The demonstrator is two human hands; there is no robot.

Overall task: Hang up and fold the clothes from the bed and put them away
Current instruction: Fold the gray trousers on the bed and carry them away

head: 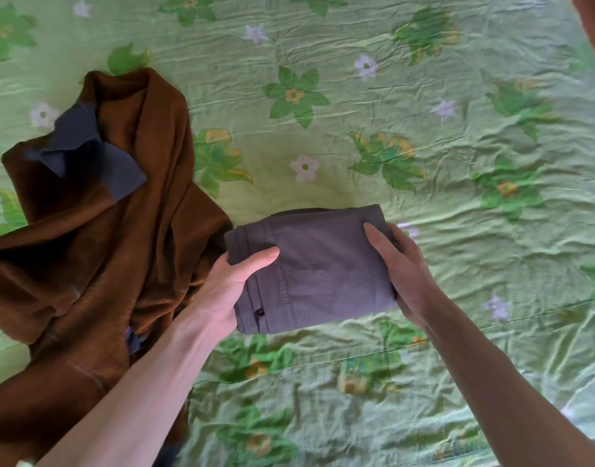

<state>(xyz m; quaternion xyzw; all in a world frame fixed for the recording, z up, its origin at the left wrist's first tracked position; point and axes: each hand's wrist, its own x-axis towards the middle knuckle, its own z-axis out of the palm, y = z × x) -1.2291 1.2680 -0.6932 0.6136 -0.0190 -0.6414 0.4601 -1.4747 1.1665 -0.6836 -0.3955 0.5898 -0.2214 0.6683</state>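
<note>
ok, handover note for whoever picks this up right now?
Left hand: grips the left edge of the folded grey trousers, thumb on top.
Right hand: grips the right edge, thumb on top.
Trousers are folded, held over the green bedsheet; not yet put away.
Brown jacket lies crumpled on the bed, left of the trousers.
Left: put the trousers away, then deal with the jacket.

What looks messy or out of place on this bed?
The brown garment lies crumpled and unfolded left of the folded grey trousers, which the left hand and right hand grip. The green sheet is wrinkled.
</note>
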